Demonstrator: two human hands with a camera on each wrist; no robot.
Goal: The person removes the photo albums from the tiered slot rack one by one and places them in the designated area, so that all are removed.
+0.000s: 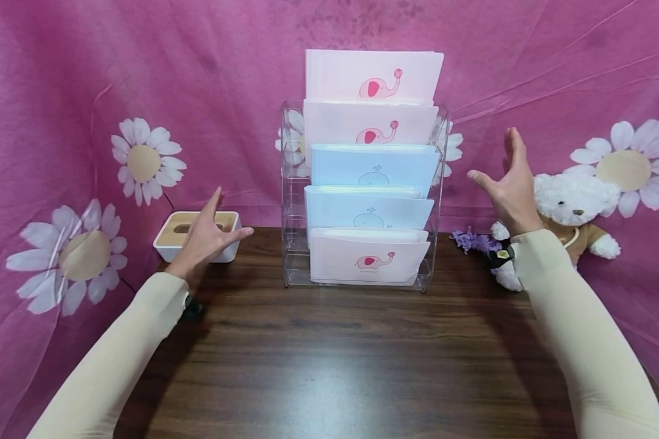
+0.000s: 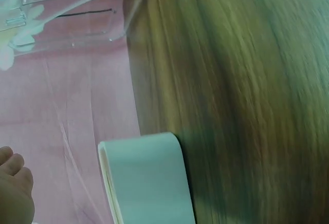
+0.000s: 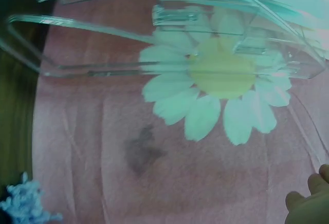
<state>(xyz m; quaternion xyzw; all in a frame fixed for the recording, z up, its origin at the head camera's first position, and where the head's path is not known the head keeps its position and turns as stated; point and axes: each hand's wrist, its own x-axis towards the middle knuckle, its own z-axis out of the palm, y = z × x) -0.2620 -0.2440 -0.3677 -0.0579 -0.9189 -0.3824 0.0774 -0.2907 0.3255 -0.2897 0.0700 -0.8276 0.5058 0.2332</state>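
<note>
A clear acrylic tiered rack (image 1: 285,231) stands at the back middle of the wooden table. It holds folders in tiers: pink ones with a red elephant (image 1: 368,256) at the front and at the top, pale blue ones with a whale (image 1: 373,204) between them. To the rack's left, my left hand (image 1: 205,235) is raised with thumb and fingers spread, overlapping a white tissue box (image 1: 227,253) in the head view. My right hand (image 1: 511,189), held up on the rack's right with thumb apart from the fingers, has nothing in it.
A white teddy bear (image 1: 573,201) in a brown top sits at the back right, partly behind the right wrist. Purple flowers (image 1: 475,241) lie beside it. Pink cloth (image 1: 225,73) with large daisies hangs behind and along the sides of the table (image 1: 329,360).
</note>
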